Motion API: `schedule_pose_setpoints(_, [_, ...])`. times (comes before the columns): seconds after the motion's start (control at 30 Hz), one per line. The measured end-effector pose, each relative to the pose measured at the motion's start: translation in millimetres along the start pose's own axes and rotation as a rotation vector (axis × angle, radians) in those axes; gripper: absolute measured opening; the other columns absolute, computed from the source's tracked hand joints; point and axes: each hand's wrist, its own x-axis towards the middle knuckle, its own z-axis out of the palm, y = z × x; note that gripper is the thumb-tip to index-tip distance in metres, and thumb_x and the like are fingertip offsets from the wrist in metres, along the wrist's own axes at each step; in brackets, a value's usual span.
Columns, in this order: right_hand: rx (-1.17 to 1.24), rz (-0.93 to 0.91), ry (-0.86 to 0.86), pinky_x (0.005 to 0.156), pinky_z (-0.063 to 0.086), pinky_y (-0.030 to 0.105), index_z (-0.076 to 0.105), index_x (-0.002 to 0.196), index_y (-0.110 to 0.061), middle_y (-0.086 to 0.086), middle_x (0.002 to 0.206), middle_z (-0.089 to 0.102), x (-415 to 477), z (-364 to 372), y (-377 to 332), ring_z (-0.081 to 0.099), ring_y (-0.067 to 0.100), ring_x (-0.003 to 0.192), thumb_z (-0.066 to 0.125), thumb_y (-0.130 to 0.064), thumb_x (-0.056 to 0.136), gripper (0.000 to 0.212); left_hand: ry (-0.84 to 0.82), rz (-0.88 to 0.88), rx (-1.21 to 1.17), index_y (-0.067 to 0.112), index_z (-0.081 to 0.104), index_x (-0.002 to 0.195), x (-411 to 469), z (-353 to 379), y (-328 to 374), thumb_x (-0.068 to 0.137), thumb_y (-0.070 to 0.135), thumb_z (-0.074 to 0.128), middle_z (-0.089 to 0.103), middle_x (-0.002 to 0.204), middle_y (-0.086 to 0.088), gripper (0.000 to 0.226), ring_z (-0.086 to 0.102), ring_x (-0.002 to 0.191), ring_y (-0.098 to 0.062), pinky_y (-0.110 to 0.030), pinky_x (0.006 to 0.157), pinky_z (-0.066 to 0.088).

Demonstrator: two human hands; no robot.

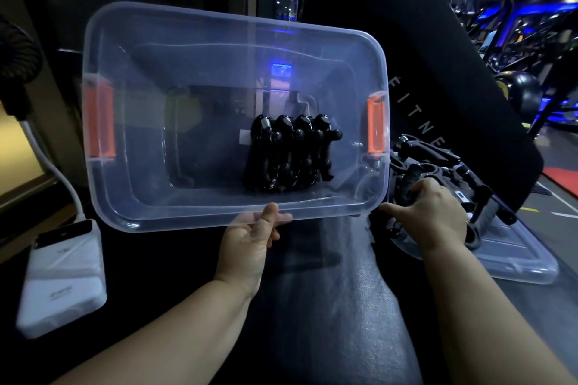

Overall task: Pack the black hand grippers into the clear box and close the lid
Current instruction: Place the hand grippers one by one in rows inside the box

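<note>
Two curled grips: left hand (248,244) on box (175,218), right hand (438,212) on grippers (411,176)

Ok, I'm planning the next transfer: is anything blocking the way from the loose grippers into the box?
Nothing visible does. The box is open, held tilted by the left hand; the right hand grips loose grippers beside its right rim. The lid lies under them.
</note>
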Motion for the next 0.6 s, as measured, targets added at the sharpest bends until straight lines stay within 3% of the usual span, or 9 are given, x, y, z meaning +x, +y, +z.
schedule_pose_setpoints(0.17, [0.067,0.048,-0.055,0.082,0.044,0.038,0.045,0.127,-0.009,0.016,0.118,0.06,-3.1,-4.5,-7.3,0.057,0.033,0.11,0.084,-0.051,0.062,0.087,-0.009,-0.007,0.014,0.011,0.068,0.076,0.0,-0.4,0.8,0.076,0.044,0.056,0.075,0.083,0.003,0.035,0.05,0.057,0.001,-0.017,0.062,0.041])
schedule_pose_setpoints(0.23, [0.05,0.06,-0.092,0.082,0.044,0.038,0.046,0.128,-0.005,0.017,0.117,0.06,-2.5,-6.2,-8.4,0.056,0.034,0.11,0.083,-0.049,0.065,0.085,-0.012,-0.011,0.016,0.011,0.068,0.077,0.4,-1.0,0.1,0.076,0.045,0.056,0.075,0.084,0.002,0.036,0.051,0.057,0.001,-0.018,0.063,0.041])
schedule_pose_setpoints(0.3, [0.01,0.042,-0.118,0.068,0.041,0.034,0.056,0.106,-0.005,0.014,0.101,0.064,-1.7,-7.5,-8.6,0.059,0.033,0.095,0.081,-0.052,0.066,0.066,-0.011,-0.008,0.022,0.009,0.068,0.079,0.9,-1.4,-0.7,0.076,0.045,0.056,0.075,0.084,0.003,0.038,0.052,0.058,0.0,-0.016,0.062,0.042])
schedule_pose_setpoints(0.4, [0.016,0.046,-0.142,0.054,0.032,0.03,0.057,0.078,-0.01,0.006,0.076,0.061,-1.6,-8.8,-9.3,0.056,0.026,0.074,0.08,-0.052,0.066,0.049,-0.012,0.001,0.026,0.004,0.069,0.083,1.6,-1.3,-1.7,0.076,0.046,0.056,0.075,0.083,0.004,0.044,0.051,0.057,0.002,-0.011,0.058,0.042])
schedule_pose_setpoints(0.5, [0.042,0.034,-0.179,0.06,0.036,0.029,0.062,0.093,-0.012,0.002,0.081,0.063,-3.4,-10.3,-10.7,0.059,0.025,0.081,0.08,-0.048,0.067,0.048,-0.009,0.004,0.018,-0.001,0.068,0.087,2.4,-1.6,-2.2,0.075,0.045,0.056,0.075,0.082,0.004,0.049,0.05,0.056,0.002,-0.01,0.057,0.042])
schedule_pose_setpoints(0.6, [0.15,0.042,-0.229,0.07,0.042,0.031,0.058,0.116,-0.012,0.004,0.1,0.066,-6.4,-12.9,-13.6,0.06,0.024,0.091,0.08,-0.04,0.07,0.058,-0.014,0.007,0.021,-0.001,0.068,0.086,1.9,-1.9,-2.2,0.074,0.047,0.056,0.075,0.082,0.005,0.051,0.05,0.056,0.002,-0.011,0.057,0.042])
